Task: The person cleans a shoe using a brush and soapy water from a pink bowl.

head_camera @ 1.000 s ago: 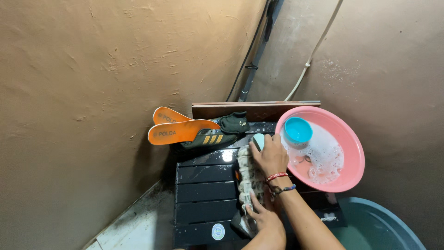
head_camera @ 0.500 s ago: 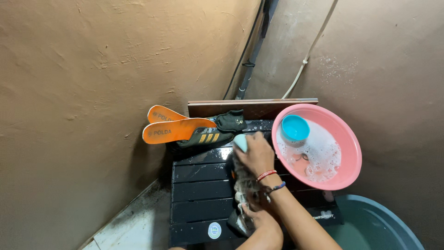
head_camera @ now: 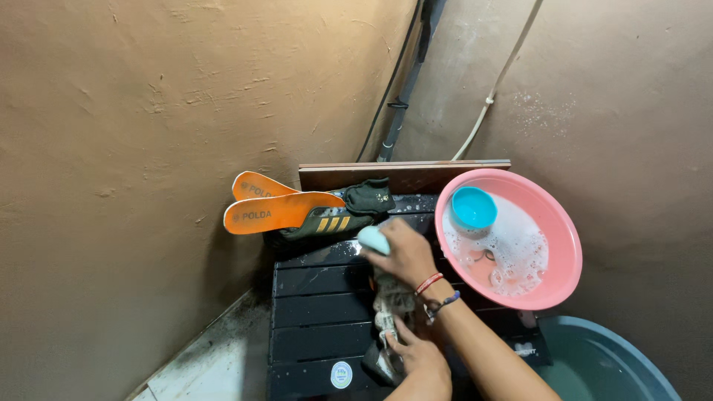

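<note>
Right hand point(head_camera: 405, 252) is clenched around a pale teal scrubbing block point(head_camera: 373, 239), probably a brush or soap bar; can't tell which from this angle. It presses on the far end of a soapy, wet shoe point(head_camera: 391, 304) lying lengthwise on the black slatted tabletop point(head_camera: 319, 308). Red and dark bracelets on that wrist.

Left hand point(head_camera: 417, 355) grips the near end of the shoe, fingers wrapped over it, pinning it down at the front edge of the tabletop.

Around it:
- Pink basin point(head_camera: 568, 245) of sudsy water sits on the right side of the tabletop, just beside the right hand, with a small blue cup point(head_camera: 474, 207) inside near its far rim.
- Second dark shoe with yellow stripes point(head_camera: 327, 221) lies at the back left, well apart from the hands.
- Two orange insoles point(head_camera: 278, 210) rest on that shoe, overhanging to the left.
- Dark sock point(head_camera: 369, 197) lies behind it, against a brown board point(head_camera: 416, 172) stood along the wall.
- Large teal tub point(head_camera: 601, 364) at the lower right, below the basin.
</note>
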